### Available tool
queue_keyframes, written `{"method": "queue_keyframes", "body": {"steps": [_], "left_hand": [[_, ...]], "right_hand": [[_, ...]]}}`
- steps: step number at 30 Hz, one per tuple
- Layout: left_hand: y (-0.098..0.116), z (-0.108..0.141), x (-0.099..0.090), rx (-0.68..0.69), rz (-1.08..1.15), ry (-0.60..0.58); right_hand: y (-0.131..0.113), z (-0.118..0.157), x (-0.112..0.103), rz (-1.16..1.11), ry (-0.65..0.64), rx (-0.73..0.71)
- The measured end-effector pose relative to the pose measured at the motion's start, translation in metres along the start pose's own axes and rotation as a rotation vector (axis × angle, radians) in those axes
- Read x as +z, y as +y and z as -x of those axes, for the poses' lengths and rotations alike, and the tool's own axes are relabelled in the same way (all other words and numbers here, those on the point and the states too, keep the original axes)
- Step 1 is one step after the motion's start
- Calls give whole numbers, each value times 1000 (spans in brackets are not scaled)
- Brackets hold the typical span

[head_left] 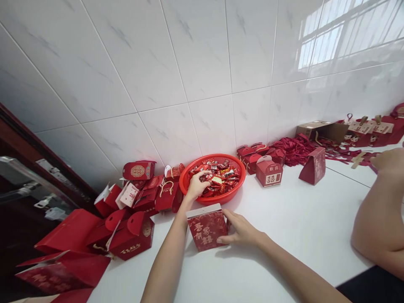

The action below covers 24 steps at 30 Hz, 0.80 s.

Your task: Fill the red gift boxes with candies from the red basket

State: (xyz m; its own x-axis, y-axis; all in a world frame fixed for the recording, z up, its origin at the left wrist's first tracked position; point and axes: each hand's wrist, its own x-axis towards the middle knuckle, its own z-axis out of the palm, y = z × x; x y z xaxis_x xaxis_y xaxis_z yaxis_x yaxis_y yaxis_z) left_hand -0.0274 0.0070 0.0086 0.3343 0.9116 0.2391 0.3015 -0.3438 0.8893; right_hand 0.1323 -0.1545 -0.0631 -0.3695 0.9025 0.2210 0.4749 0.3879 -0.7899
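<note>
My left hand (198,185) reaches over the left side of a red plastic basket (235,195) full of wrapped candies (220,179). Its thumb and fingers are apart, and nothing shows between them. My right hand (241,228) grips the right side of a dark red gift box (207,230) with gold characters, thumb on the front and fingers partly hidden behind. The box stands on the white table (268,269), in front of the basket; its pale top edge shows and its inside is hidden.
Red gift boxes (134,235) crowd the left side. A box with a cream label (269,171) and a tapered box (313,166) stand to the right. Red ribbons (292,148) and a cardboard carton (334,131) lie behind. Another person's arm (380,206) rests at the right edge.
</note>
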Motion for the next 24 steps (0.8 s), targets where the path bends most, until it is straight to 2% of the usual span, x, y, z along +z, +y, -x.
{"method": "queue_keyframes", "body": {"steps": [6,9,12,14,16,18,21,24], "left_hand": [[-4,-3,0,60,128,162],[-7,-4,0,52,185,188],[-9,-6,-2,39,180,175],[-10,-6,-3,43,148,167],[-11,-6,-4,59,123,158],[-11,-6,-4,73,132,156],[-11,-4,-3,80,174,182],[-12,-4,-1,61,153,243]], "right_hand": [[10,2,-16,-159,67,-55],[8,-1,-32,-248,232,-91],[1,-15,-47,-175,472,-105],[-5,-33,-55,-86,533,-134],[-9,-56,-60,-8,500,-142],[-10,-82,-63,11,451,-84],[-7,-116,-62,-171,294,31],[0,-130,-60,-299,196,58]]}}
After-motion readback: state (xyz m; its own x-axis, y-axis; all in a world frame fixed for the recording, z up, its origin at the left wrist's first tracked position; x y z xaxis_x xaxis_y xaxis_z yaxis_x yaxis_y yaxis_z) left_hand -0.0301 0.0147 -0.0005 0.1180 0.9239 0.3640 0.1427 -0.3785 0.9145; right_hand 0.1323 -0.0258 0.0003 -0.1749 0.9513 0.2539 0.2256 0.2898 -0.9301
